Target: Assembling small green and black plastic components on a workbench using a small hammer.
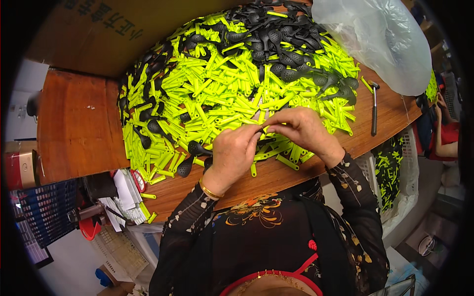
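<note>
Both my hands meet over the front of a heap of yellow-green plastic handles (217, 74). My left hand (231, 150) is closed, its thumb and forefinger pinched together. Against its fingertips comes my right hand (302, 129), also closed in a pinch. A small dark bit with some yellow-green shows between the fingertips, too covered to name. Beside my left hand lies a black spoon head (196, 148), and another black spoon head (185, 167) sits closer to the table edge. Loose yellow-green handles lie under and around my right hand.
Black perforated spoons (276, 42) pile at the back. A hammer (374, 108) lies on the wooden table (390, 106) at right, below a translucent plastic bag (380, 44). A cardboard box (94, 37) stands back left. Right of the table, a lined basket (409, 163) holds black and yellow-green pieces. Another person (447, 133) is at far right.
</note>
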